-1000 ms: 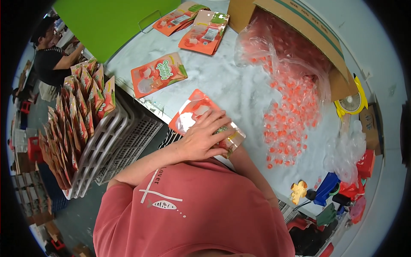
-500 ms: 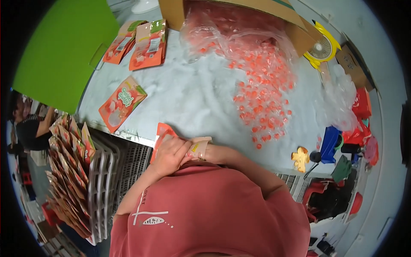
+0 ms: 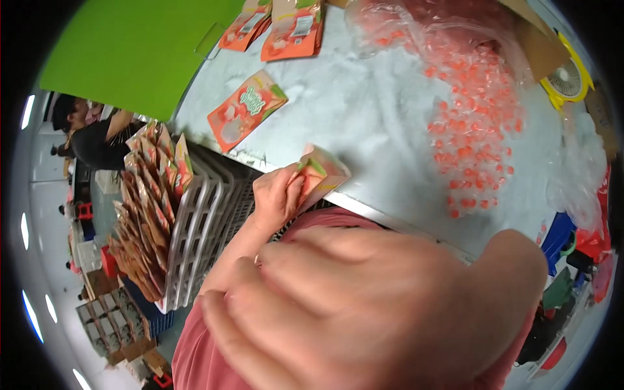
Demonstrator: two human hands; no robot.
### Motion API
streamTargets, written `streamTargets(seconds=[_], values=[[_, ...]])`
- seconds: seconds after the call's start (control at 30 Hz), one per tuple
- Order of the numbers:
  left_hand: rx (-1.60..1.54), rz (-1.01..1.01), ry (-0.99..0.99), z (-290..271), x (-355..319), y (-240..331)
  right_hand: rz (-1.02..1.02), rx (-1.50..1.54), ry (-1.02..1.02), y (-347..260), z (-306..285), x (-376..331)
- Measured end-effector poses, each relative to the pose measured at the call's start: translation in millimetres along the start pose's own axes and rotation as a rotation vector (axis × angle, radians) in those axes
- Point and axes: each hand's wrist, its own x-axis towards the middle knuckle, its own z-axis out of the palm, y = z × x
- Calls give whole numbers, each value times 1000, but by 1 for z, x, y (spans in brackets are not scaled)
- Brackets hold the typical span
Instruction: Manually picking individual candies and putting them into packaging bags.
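Note:
My left hand (image 3: 277, 196) is closed around the side of an orange, white and green stand-up pouch (image 3: 323, 172) at the table's near edge. The pouch is tilted, its wide end facing the table. My right hand (image 3: 370, 299) is raised very close to the camera, large and blurred across the lower middle. Its fingers are bent and their tips are hidden, and nothing shows in it. Beyond the left hand, a similar flat pouch (image 3: 240, 117) lies on the table. To the right spreads a pile of small clear-wrapped orange-red pieces (image 3: 465, 143).
Stacked pouches (image 3: 296, 32) lie at the far edge beside a green panel (image 3: 143, 52). Several pouches (image 3: 146, 214) stand upright on grey plastic crates (image 3: 195, 221) at left. A person (image 3: 97, 140) is beyond them. A yellow fan (image 3: 567, 78) and clear bag (image 3: 575, 172) are right.
My right hand has left the pouch and risen close to the camera. My left hand keeps the pouch, now tilted with its wide end toward the table. The view has shifted left.

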Motion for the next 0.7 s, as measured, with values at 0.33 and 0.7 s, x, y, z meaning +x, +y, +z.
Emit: streamTargets(seconds=[0.33, 0.7], values=[[230, 108, -13, -16, 1, 10, 130, -96, 26, -7, -3, -1], [223, -108, -63, -27, -16, -4, 884, -857, -52, 223, 60, -222]])
